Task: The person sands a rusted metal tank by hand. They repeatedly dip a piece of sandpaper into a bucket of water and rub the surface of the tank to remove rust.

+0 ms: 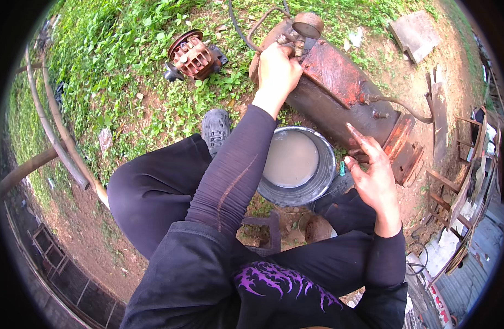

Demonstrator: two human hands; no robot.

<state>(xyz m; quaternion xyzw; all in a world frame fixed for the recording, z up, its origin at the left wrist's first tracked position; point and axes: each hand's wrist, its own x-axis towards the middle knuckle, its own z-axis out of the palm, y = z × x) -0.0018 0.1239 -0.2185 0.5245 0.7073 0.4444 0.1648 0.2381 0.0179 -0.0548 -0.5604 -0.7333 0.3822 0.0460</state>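
Observation:
A rusty cylindrical metal tank (322, 111) lies on its side before me, with a red-stained plate (332, 68) along its top. My left hand (278, 72) reaches to the tank's far end, its curled fingers at a metal valve fitting (300, 47) below a rusty round pressure gauge (308, 25). The fingertips are hidden, so its grip is unclear. My right hand (373, 168), with dark-stained fingers, is over the near side of the tank, index finger extended and thumb apart. Between my legs stands a dark bucket (326, 181) of cloudy water (291, 158).
A rusty finned compressor pump (194, 57) sits on the grass at the left. A bent pipe (412, 111) sticks out from the tank. Farther right lie a flat slab (415, 36) and wooden boards (439, 119). Wooden poles (54, 111) stand at far left. A small green object (342, 168) is beside the bucket.

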